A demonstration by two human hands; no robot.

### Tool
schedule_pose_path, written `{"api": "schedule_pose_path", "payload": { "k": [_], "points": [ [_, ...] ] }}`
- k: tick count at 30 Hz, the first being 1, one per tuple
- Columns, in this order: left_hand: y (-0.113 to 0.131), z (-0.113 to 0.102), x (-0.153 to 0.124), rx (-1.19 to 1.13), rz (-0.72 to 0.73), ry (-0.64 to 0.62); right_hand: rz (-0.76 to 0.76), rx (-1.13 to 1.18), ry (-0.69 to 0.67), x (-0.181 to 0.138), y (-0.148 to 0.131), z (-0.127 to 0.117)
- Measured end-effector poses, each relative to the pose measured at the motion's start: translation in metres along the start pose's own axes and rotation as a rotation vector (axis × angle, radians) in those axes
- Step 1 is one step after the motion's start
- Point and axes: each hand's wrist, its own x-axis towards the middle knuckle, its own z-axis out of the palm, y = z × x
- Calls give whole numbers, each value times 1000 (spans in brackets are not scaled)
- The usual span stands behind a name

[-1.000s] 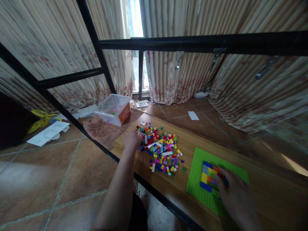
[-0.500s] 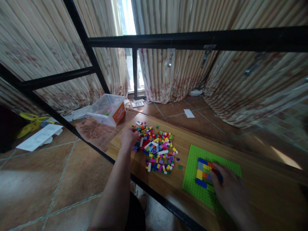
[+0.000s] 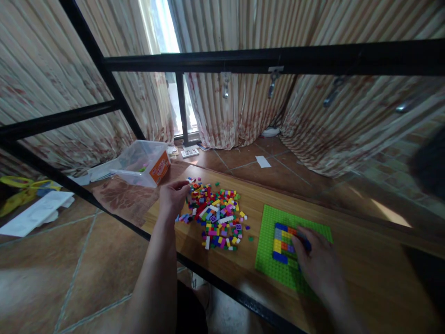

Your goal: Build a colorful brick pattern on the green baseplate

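Observation:
My left hand point(image 3: 172, 199) is at the left edge of a pile of small toy building bricks point(image 3: 217, 215) in many colours. Its fingers are curled together; what they hold, if anything, is too small to make out. On the right lies a green studded baseplate point(image 3: 269, 253). A low block of blue, yellow, orange and grey bricks point(image 3: 281, 243) is built on it. My right hand point(image 3: 318, 260) rests over the right side of this brick build, thumb and fingers closed around its edge. The hand hides part of the build and the baseplate.
The wooden bench top point(image 3: 365, 264) carries bricks and baseplate. Behind it on the left stands a clear plastic box point(image 3: 139, 164) with an orange label, on a brown mat point(image 3: 121, 199). A black metal frame point(image 3: 222, 62) crosses in front of the curtains. White paper point(image 3: 263, 161) lies on the tiled floor.
The view has swung slightly right, so everything sits further left. My left hand has drawn back a little from the pile's left side, uncovering bricks there. My right hand stays on the brick build.

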Motion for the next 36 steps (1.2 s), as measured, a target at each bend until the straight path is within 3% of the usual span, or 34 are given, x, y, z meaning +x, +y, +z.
{"api": "schedule_pose_path", "payload": {
  "k": [3,5,9,14,18,21,29,36],
  "points": [
    [12,5,-9,-183,-1,-29,75,142,156,4,-21,-9],
    [20,14,-19,-288,-19,-92,138,328,176,5,-42,-13],
    [32,47,-44,-344,-27,-287,158,766,2,2,-89,-11],
    [47,85,-80,-219,58,-406,131,851,-154,4,-124,0],
    [52,99,-101,-148,75,-484,168,867,-71,10,-128,9],
    [47,105,-108,-186,102,-471,232,958,8,15,-127,19],
    [40,109,-112,49,205,-494,438,1240,-4,20,-124,39],
    [45,113,-120,51,208,-526,460,1167,99,20,-123,41]
  ]
}}
